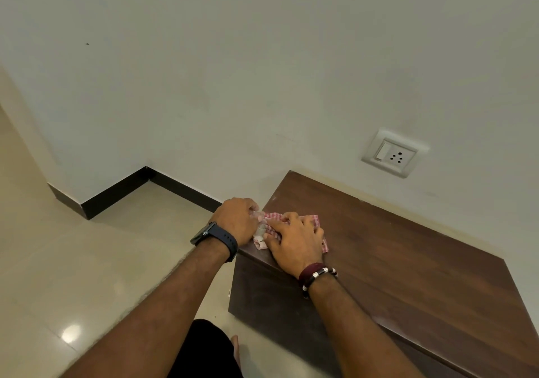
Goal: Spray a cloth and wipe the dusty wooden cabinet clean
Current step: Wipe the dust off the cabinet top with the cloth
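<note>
You had the pink checked cloth (291,226) bunched at the near left corner of the wooden cabinet (408,261). Your right hand (294,240) pressed flat on the cloth; your left hand (237,221) pinched its edge with curled fingers. No spray bottle was in view, so whether you had sprayed can't be told. Judging by this, most of the top and the front were left to wipe.

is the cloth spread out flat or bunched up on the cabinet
Bunched up. The checked cloth lies crumpled at the cabinet's left edge, the right hand pressing on it and the left hand gripping its end.
</note>
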